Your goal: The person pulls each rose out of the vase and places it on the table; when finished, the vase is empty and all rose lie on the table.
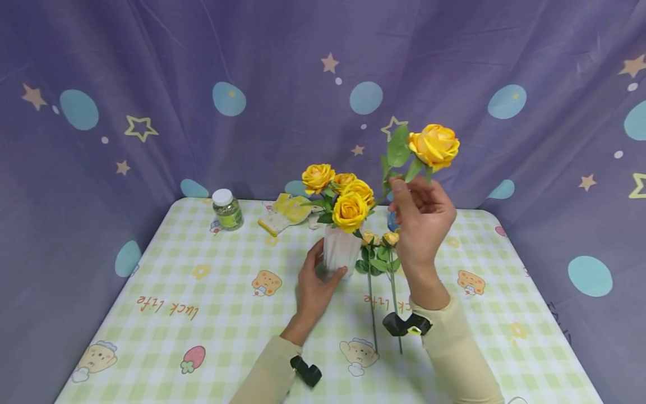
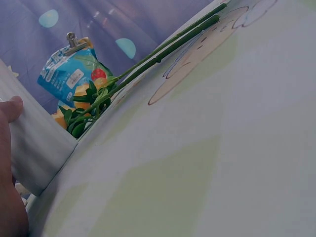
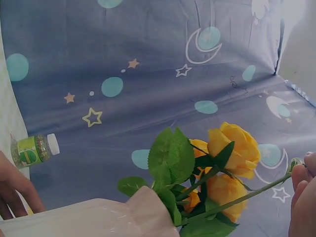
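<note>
A white vase (image 1: 337, 249) stands on the table with several yellow roses (image 1: 350, 211) in its mouth. My left hand (image 1: 317, 283) grips the lower part of the vase, thumb across its front. Up to the right, my right hand (image 1: 424, 219) pinches the stem of another yellow rose (image 1: 435, 147) just below its bloom. In the right wrist view that stem (image 3: 242, 199) slants down into the vase opening among the leaves. Two smaller pale-yellow roses (image 1: 391, 238) lie on the cloth right of the vase, their long green stems (image 2: 168, 48) pointing toward me.
A white-capped jar (image 1: 228, 210) stands at the back left. Between it and the vase lies a yellow-and-white glove (image 1: 287, 212). A blue bag (image 2: 71, 71) closed with a metal clip is behind the lying roses. Purple curtains (image 1: 282, 50) hang around the checkered table.
</note>
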### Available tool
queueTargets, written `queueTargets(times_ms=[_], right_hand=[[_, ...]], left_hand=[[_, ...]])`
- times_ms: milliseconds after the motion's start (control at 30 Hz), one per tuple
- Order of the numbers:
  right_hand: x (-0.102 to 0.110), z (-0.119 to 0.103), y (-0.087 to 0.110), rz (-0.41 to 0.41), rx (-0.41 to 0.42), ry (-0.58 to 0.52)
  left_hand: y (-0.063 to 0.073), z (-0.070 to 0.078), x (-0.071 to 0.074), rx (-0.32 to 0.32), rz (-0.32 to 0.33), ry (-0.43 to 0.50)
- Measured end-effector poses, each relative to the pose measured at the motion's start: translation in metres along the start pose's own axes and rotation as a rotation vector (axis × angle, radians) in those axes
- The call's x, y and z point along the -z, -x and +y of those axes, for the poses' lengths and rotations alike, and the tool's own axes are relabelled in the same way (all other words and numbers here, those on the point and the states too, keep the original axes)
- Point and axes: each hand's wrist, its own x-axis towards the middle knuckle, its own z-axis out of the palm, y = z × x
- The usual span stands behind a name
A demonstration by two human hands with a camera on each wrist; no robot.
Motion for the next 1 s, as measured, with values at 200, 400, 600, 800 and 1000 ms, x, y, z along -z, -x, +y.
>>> queueTargets(times_ms=[200, 400, 600, 800, 1000], right_hand=[[0.001, -0.004, -0.004, 0.023, 0.017, 0.013], [0.002, -0.008, -0.009, 0.065, 0.012, -0.018], [0.004, -0.013, -0.016, 0.114, 0.019, -0.067], [0.008, -0.019, -0.025, 0.154, 0.038, -0.099], [0.014, -0.023, -0.033, 0.192, 0.052, -0.101]], left_hand=[[0.0, -0.001, 0.0, -0.012, 0.001, 0.005], [-0.001, -0.001, 0.0, 0.001, -0.006, 0.016], [-0.001, -0.002, 0.0, -0.004, -0.003, 0.026], [-0.001, -0.002, 0.0, 0.003, -0.002, 0.019], [-0.001, -0.003, -0.001, 0.003, -0.002, 0.006]])
